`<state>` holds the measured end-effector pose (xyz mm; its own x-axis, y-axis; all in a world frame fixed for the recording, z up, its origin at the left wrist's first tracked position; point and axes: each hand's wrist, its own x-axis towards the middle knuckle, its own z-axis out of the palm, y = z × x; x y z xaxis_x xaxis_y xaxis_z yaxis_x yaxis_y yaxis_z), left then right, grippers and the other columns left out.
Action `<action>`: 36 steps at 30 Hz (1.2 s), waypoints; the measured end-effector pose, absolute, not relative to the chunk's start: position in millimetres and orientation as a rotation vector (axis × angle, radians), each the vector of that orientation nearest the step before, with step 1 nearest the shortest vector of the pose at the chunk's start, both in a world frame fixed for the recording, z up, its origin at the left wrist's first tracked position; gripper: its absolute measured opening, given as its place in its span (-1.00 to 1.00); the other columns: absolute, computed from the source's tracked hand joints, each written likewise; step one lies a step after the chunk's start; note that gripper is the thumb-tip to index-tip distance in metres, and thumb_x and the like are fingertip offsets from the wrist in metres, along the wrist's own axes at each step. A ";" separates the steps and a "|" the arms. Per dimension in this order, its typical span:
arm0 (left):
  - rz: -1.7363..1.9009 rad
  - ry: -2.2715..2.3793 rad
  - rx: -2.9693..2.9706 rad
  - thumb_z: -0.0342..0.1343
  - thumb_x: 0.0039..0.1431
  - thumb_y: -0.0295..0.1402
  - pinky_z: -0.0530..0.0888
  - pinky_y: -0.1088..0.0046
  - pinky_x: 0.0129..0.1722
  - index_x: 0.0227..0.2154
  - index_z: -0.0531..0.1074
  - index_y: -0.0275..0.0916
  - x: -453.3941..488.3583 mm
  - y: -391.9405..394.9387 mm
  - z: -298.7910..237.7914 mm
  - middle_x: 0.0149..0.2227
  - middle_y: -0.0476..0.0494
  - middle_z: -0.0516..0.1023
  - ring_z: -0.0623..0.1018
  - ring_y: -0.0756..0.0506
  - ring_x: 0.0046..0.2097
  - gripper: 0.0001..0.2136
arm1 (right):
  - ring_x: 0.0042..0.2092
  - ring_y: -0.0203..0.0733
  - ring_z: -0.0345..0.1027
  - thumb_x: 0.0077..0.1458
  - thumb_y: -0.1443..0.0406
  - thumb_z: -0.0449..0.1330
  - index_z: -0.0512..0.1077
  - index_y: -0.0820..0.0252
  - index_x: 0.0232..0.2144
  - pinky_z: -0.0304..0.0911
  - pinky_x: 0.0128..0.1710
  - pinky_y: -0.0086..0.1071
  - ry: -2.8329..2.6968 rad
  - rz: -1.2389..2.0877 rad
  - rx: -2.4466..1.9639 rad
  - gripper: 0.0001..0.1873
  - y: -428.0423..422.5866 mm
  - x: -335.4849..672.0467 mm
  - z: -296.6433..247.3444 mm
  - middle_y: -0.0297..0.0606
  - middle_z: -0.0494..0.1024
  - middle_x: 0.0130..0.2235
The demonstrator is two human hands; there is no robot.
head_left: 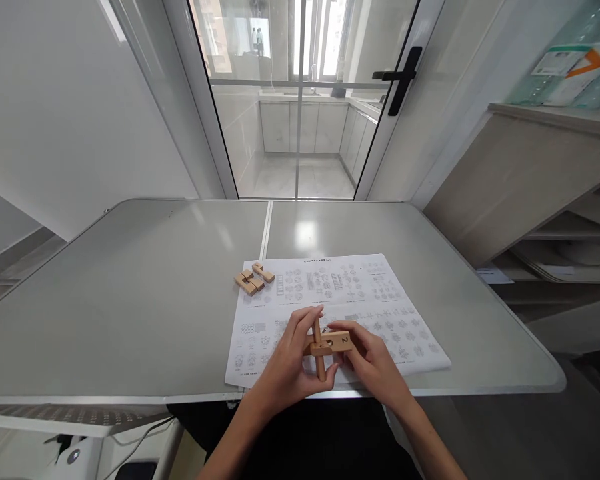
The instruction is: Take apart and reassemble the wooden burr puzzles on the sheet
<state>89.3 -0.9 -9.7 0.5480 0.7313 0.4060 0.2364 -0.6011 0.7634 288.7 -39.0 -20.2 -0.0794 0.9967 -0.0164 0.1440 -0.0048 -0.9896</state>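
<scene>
Low at centre frame, the left hand [291, 363] pinches a rod [321, 368], the right hand [375, 360] a block [340, 342]; a slackening thumb could let the rod slip.

The table [145, 300] lies beneath the sheet [350, 307], the door [280, 120] behind it. Blocks [246, 285] sit at the sheet's far-left corner.

Our left forearm [243, 427] and right forearm [423, 427] angle inward. We arch our left hand [289, 357] in a grip, thumb [324, 382] below raised fingers [300, 320]; our right hand [375, 360] curls close beside it, pinching, fingers bent.
</scene>
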 end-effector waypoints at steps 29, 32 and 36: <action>0.973 0.890 2.314 0.50 -0.01 -0.07 0.56 0.11 0.08 0.40 0.08 -0.02 93.9 1.4 -9.3 0.20 -0.26 0.58 0.67 -0.28 0.03 -0.01 | -0.53 -0.30 0.06 0.48 -0.08 -0.01 0.15 0.07 -0.49 0.03 -0.49 -0.37 -1.416 1.299 -1.239 -0.45 -41.4 291.5 -23.9 -0.46 0.24 -0.58; 0.975 0.919 2.275 0.51 -0.05 -0.05 0.57 0.12 0.06 0.39 0.08 -0.04 93.7 -0.4 -8.4 0.18 -0.25 0.59 0.67 -0.27 0.00 0.00 | -0.54 -0.31 0.03 0.47 -0.10 0.00 0.14 0.07 -0.49 0.00 -0.50 -0.37 -1.411 1.316 -1.247 -0.44 -40.9 292.3 -24.0 -0.48 0.21 -0.59; 0.940 0.908 2.243 0.51 -0.04 -0.02 0.58 0.10 0.08 0.32 0.18 -0.02 93.0 -0.9 -6.4 0.15 -0.23 0.58 0.66 -0.26 -0.01 -0.09 | -0.53 -0.31 0.05 0.45 -0.12 0.02 0.18 0.09 -0.50 0.02 -0.49 -0.37 -1.401 1.337 -1.257 -0.42 -40.4 293.0 -22.2 -0.46 0.23 -0.59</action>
<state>93.0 -0.9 -6.4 0.5299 0.7486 0.3986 0.3729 -0.6278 0.6832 293.0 -40.4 -22.2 -0.1773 0.9810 -0.0785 0.1240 -0.0568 -0.9907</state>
